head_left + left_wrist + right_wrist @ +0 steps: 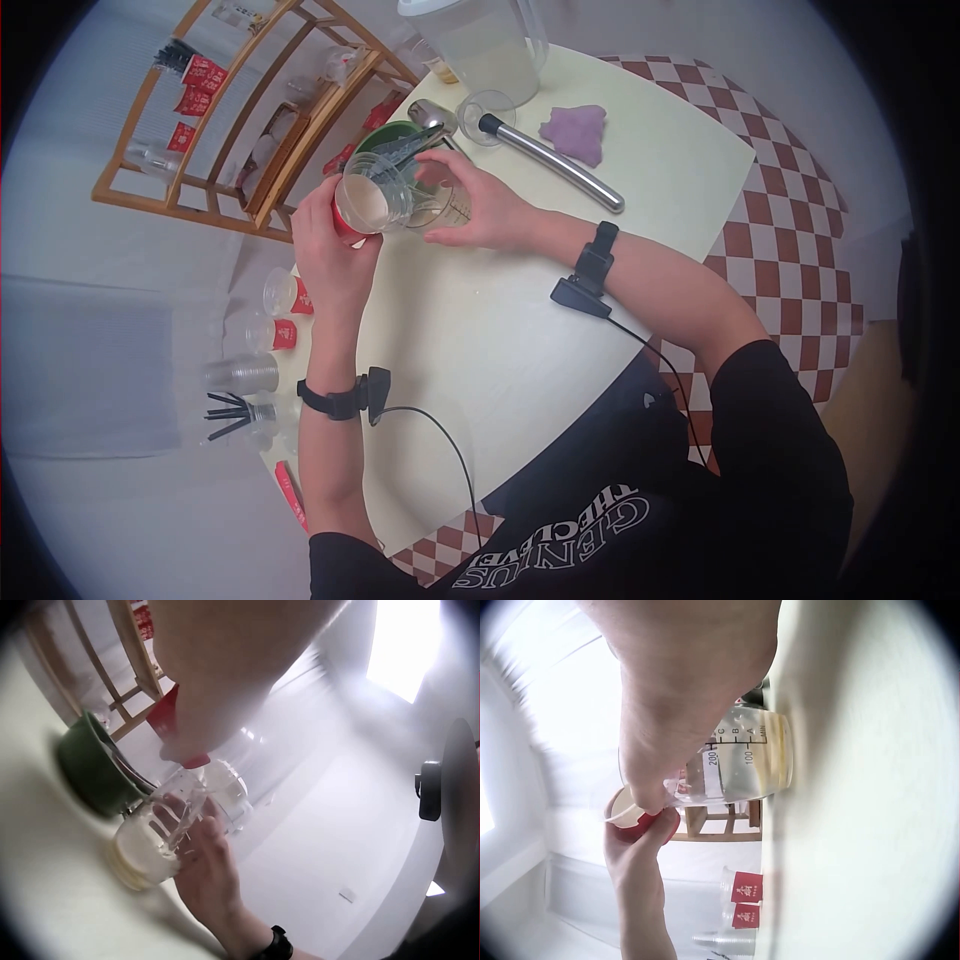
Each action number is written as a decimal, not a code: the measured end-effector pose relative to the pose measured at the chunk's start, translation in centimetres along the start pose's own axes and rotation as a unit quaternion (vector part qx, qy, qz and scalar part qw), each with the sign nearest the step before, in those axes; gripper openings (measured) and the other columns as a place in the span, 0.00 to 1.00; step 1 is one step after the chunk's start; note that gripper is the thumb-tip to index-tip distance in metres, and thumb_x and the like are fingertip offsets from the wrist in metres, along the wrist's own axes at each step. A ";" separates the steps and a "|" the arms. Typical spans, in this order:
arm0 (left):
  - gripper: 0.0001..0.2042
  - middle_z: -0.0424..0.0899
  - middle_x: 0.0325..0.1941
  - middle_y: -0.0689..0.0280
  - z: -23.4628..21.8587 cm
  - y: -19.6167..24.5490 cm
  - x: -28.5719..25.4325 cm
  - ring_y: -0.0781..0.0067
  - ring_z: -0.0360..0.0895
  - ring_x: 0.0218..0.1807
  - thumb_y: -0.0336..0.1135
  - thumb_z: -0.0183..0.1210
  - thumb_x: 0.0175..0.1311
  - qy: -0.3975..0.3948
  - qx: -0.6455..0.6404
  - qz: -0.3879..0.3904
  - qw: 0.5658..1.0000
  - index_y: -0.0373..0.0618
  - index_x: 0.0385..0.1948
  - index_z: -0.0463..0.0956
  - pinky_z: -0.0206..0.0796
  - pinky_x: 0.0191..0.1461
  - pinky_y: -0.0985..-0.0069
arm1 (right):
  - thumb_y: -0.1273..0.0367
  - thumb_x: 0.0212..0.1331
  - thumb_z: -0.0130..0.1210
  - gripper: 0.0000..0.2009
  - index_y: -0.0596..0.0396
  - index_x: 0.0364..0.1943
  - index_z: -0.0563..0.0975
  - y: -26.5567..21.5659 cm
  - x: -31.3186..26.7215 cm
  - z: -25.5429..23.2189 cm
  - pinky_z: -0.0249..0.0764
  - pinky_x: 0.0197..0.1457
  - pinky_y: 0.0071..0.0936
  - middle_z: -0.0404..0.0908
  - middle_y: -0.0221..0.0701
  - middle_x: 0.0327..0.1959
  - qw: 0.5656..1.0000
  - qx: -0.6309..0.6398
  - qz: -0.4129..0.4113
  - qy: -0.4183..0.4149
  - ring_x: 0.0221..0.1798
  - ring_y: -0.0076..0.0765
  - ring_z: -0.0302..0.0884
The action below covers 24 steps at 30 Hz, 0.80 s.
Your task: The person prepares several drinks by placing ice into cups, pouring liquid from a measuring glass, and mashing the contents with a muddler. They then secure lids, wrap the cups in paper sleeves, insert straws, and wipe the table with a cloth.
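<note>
My left hand grips a clear plastic cup with a red label and a pale, milky content. That cup is tipped over, its mouth right at the rim of a clear measuring cup. Black marks, among them 100 and 200, run up the measuring cup's wall, and a yellowish layer lies at its bottom. My right hand curves its fingers and thumb around the measuring cup, which stands upright on the table. In the left wrist view, the right hand is at the far side of the measuring cup.
Behind the hands stands a green bowl with dark-handled tools across it. A steel muddler, a purple cloth and a large pitcher are farther right. Red-labelled cups, stacked cups and black straws line the left edge, beside a wooden shelf.
</note>
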<state>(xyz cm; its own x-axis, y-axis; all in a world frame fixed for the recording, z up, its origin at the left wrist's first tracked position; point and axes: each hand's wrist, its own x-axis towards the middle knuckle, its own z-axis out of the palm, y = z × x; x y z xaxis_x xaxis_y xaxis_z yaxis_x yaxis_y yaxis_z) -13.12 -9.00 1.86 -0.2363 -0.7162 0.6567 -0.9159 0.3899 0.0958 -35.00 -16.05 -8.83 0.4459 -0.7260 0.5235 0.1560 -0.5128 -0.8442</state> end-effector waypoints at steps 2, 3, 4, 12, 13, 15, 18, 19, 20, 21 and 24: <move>0.39 0.83 0.60 0.58 0.5 -0.1 0.4 0.51 0.79 0.64 0.22 0.78 0.43 -0.002 0.013 0.007 1.000 0.44 0.66 0.75 0.73 0.67 0.59 | 0.59 0.54 0.80 0.49 0.47 0.78 0.61 0.8 0.3 -0.2 0.69 0.81 0.44 0.76 0.41 0.70 1.000 -0.006 -0.006 0.009 0.76 0.50 0.74; 0.40 0.83 0.61 0.59 0.5 -0.1 0.5 0.51 0.78 0.64 0.21 0.77 0.43 0.001 0.023 0.014 1.000 0.46 0.66 0.75 0.73 0.67 0.58 | 0.59 0.54 0.80 0.49 0.47 0.78 0.61 1.0 0.3 -0.2 0.69 0.81 0.44 0.76 0.41 0.70 1.000 -0.003 -0.005 0.011 0.76 0.50 0.74; 0.40 0.83 0.61 0.59 0.6 0.0 0.6 0.51 0.78 0.64 0.21 0.77 0.43 -0.002 0.024 0.015 1.000 0.46 0.66 0.75 0.73 0.67 0.58 | 0.59 0.54 0.80 0.49 0.47 0.78 0.61 1.2 0.4 -0.2 0.69 0.81 0.44 0.76 0.41 0.70 1.000 -0.007 -0.010 0.010 0.76 0.50 0.74; 0.39 0.80 0.63 0.62 -0.2 1.4 2.2 0.49 0.76 0.65 0.19 0.77 0.41 0.004 0.091 0.076 0.993 0.52 0.64 0.78 0.73 0.67 0.56 | 0.64 0.54 0.79 0.49 0.48 0.80 0.60 0.4 0.1 -0.4 0.65 0.84 0.42 0.75 0.38 0.69 1.000 -0.010 0.000 0.007 0.75 0.43 0.72; 0.39 0.80 0.63 0.62 -0.2 1.7 2.5 0.49 0.76 0.65 0.19 0.77 0.41 0.003 0.092 0.077 0.993 0.52 0.64 0.78 0.73 0.67 0.56 | 0.64 0.54 0.79 0.50 0.47 0.80 0.60 0.6 0.1 -0.4 0.65 0.83 0.42 0.75 0.38 0.69 1.000 -0.010 0.001 0.008 0.74 0.43 0.73; 0.39 0.80 0.62 0.62 -1.4 2.6 2.6 0.50 0.76 0.65 0.18 0.76 0.41 0.017 0.118 0.112 0.986 0.53 0.64 0.79 0.73 0.67 0.56 | 0.63 0.53 0.79 0.50 0.47 0.80 0.60 -0.7 -0.4 -0.1 0.66 0.83 0.42 0.76 0.38 0.69 1.000 -0.019 -0.001 0.012 0.74 0.43 0.73; 0.38 0.80 0.62 0.63 -0.8 3.0 3.1 0.51 0.76 0.65 0.18 0.75 0.42 0.026 0.143 0.131 0.981 0.53 0.63 0.80 0.73 0.66 0.56 | 0.62 0.53 0.79 0.50 0.49 0.79 0.61 -0.4 -0.3 -0.1 0.67 0.82 0.42 0.76 0.37 0.69 1.000 -0.024 -0.003 0.013 0.73 0.43 0.74; 0.38 0.80 0.62 0.63 -0.3 3.0 3.2 0.51 0.76 0.65 0.18 0.75 0.42 0.025 0.144 0.131 0.980 0.53 0.63 0.80 0.73 0.66 0.56 | 0.62 0.53 0.80 0.50 0.50 0.79 0.61 -0.2 -0.3 -0.1 0.67 0.81 0.41 0.76 0.37 0.69 1.000 -0.021 0.000 0.015 0.73 0.43 0.74; 0.38 0.80 0.62 0.63 0.3 2.9 3.2 0.52 0.75 0.65 0.18 0.74 0.43 0.015 0.152 0.141 0.978 0.54 0.63 0.80 0.72 0.66 0.56 | 0.61 0.53 0.80 0.50 0.52 0.79 0.61 0.0 -0.2 -0.1 0.67 0.81 0.41 0.77 0.37 0.69 1.000 -0.018 0.002 0.018 0.73 0.43 0.74; 0.37 0.80 0.62 0.64 -0.4 3.0 2.9 0.52 0.75 0.66 0.17 0.73 0.43 0.011 0.153 0.152 0.976 0.54 0.63 0.80 0.72 0.67 0.56 | 0.61 0.53 0.80 0.50 0.52 0.79 0.61 -1.0 -0.4 0.2 0.67 0.81 0.41 0.77 0.37 0.69 0.999 -0.026 0.001 0.019 0.73 0.43 0.74; 0.37 0.81 0.62 0.65 -0.4 3.0 3.2 0.52 0.75 0.66 0.17 0.73 0.44 0.045 0.168 0.139 0.975 0.57 0.63 0.81 0.71 0.67 0.56 | 0.60 0.52 0.80 0.50 0.54 0.78 0.62 -0.4 -0.2 0.1 0.68 0.80 0.41 0.77 0.37 0.69 0.999 -0.027 0.001 0.020 0.73 0.42 0.74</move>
<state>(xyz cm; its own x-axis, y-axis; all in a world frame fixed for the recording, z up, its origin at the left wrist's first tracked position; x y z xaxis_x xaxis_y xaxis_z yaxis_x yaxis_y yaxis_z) -16.49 -9.89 4.48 -0.4748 -0.5499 0.6872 -0.8788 0.3395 -0.3355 -35.09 -15.62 -8.59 0.4100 -0.7440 0.5276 0.1065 -0.5354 -0.8378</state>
